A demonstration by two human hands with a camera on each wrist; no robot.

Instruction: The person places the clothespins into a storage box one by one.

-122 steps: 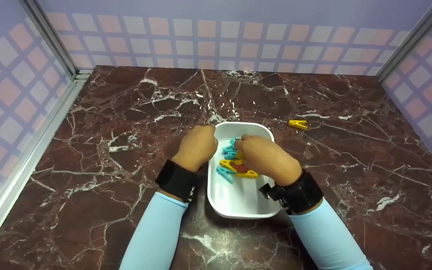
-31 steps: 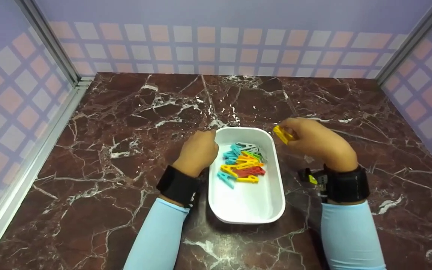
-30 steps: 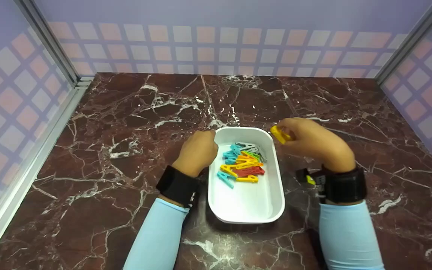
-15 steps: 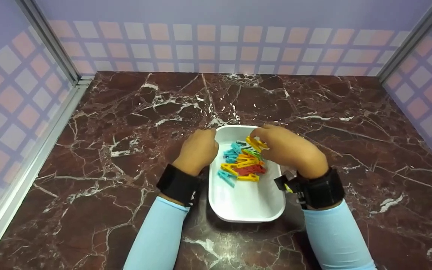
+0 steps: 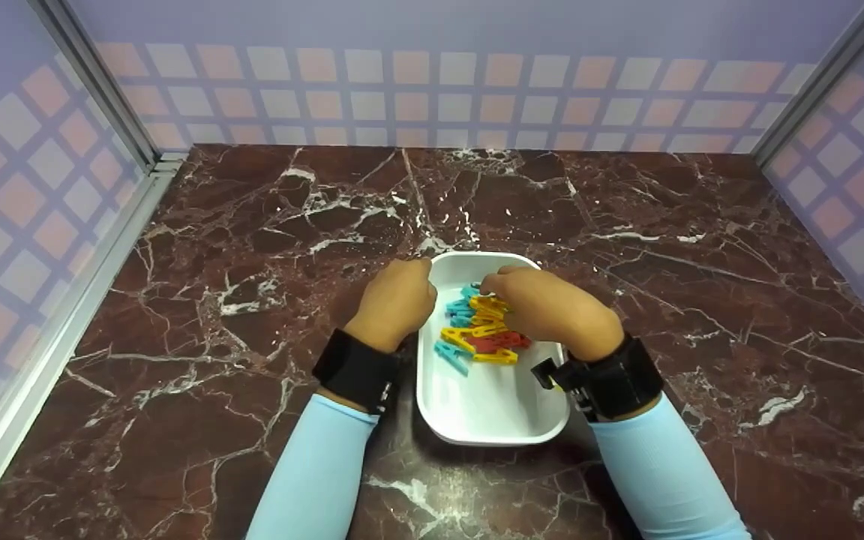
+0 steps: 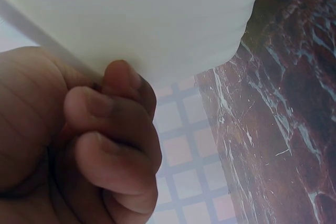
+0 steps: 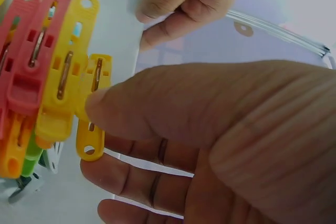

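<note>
A white tray (image 5: 488, 409) stands on the table with several clothespins inside. My left hand (image 5: 393, 301) grips the tray's left rim, thumb and curled fingers pinching its wall in the left wrist view. Over the tray's far half, my right hand (image 5: 552, 307) pinches a yellow clothespin (image 7: 90, 142) between thumb and fingers. That clothespin touches or nearly touches another yellow clothespin (image 7: 68, 72); red clothespins (image 7: 39, 56) lie beside it. Light blue clothespins (image 5: 452, 357) lie at the pile's left. The right hand hides part of the pile in the head view.
The table (image 5: 252, 247) is dark red marble with white veins and small white specks beyond the tray. Tiled-pattern panels (image 5: 432, 90) enclose it at the back and both sides. A metal frame edge (image 5: 64, 330) runs along the left.
The yellow clothespin that lay on the table right of the tray was picked up by my right hand and carried left into the tray. My left hand stays on the rim.
</note>
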